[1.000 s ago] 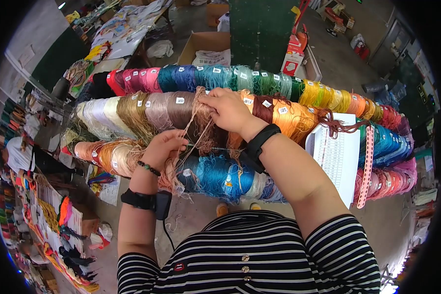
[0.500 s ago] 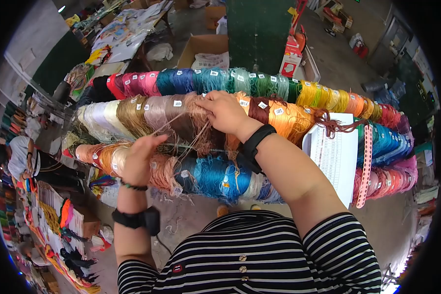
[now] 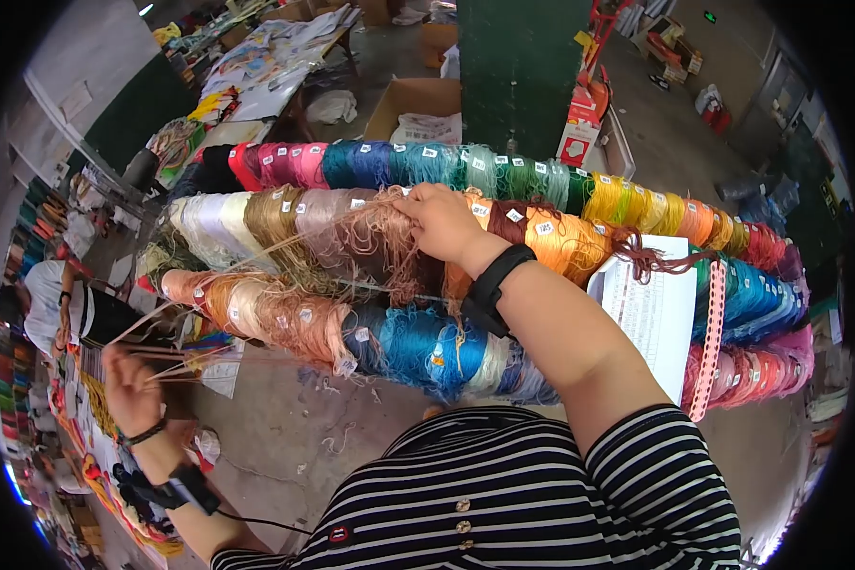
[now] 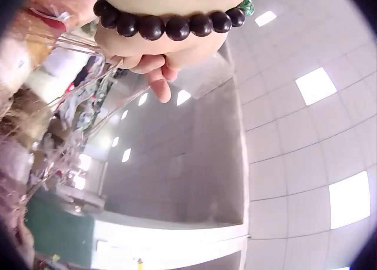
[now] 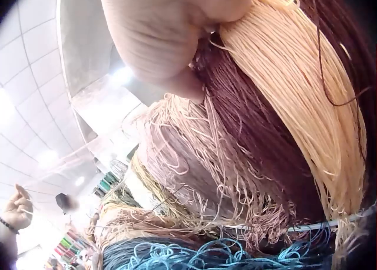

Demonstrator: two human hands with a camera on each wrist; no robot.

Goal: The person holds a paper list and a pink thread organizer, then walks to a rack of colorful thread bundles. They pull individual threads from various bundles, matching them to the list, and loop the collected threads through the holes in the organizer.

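Out at the far left of the head view, my left hand [image 3: 133, 388] grips several thin pinkish-beige threads [image 3: 256, 249], drawn out long from the rack. In the left wrist view its curled fingers [image 4: 154, 75] show with the threads running off to the left. My right hand [image 3: 444, 223] pinches the other end of these threads at the top of a beige-pink skein [image 3: 389, 242] on the middle row. Seen from the right wrist, that skein hangs loose and tangled beside a dark maroon skein [image 5: 253, 117] and a pale peach one [image 5: 283, 64].
Rows of labelled thread skeins in many colours hang on a rack, blue ones [image 3: 418, 344] nearest me. A paper list [image 3: 641, 304] and a pink perforated strip [image 3: 711, 332] lie over its right part. Another person [image 3: 52, 304] is at the left. Behind stand a cardboard box [image 3: 389, 109] and a green pillar [image 3: 518, 76].
My left hand has moved from beside the right hand far out to the left and toward me, stretching the threads. The right hand has stayed at the beige-pink skein.
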